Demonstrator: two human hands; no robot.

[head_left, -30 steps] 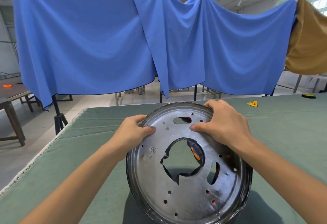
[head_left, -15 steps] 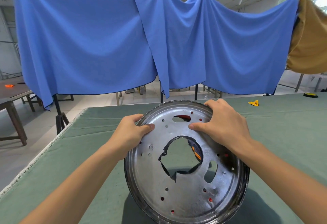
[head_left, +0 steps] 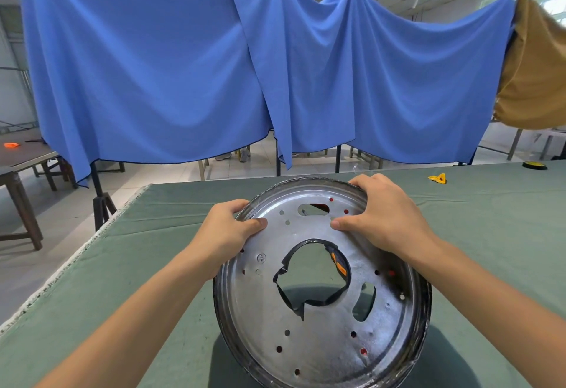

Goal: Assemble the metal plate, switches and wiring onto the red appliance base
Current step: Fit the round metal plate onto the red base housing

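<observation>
A round silver metal plate (head_left: pixel 318 338) with a large ragged central hole and several small holes stands tilted on the green table, its face toward me. Red shows through its small holes, so the red base (head_left: pixel 363 351) lies behind it, mostly hidden. An orange part (head_left: pixel 338 264) shows at the central hole's right edge. My left hand (head_left: pixel 225 231) grips the plate's upper left rim, thumb on the face. My right hand (head_left: pixel 386 219) grips the upper right rim, thumb pressed on the face.
The green cloth-covered table (head_left: pixel 490 234) carries a small yellow piece (head_left: pixel 438 178) and a yellow-black round object (head_left: pixel 534 165) at the far right. A blue cloth (head_left: pixel 214 81) hangs behind the table. A wooden table (head_left: pixel 18 161) stands at left.
The plate has shifted slightly up and left in view with both hands still holding its upper rim; the grips are unchanged.
</observation>
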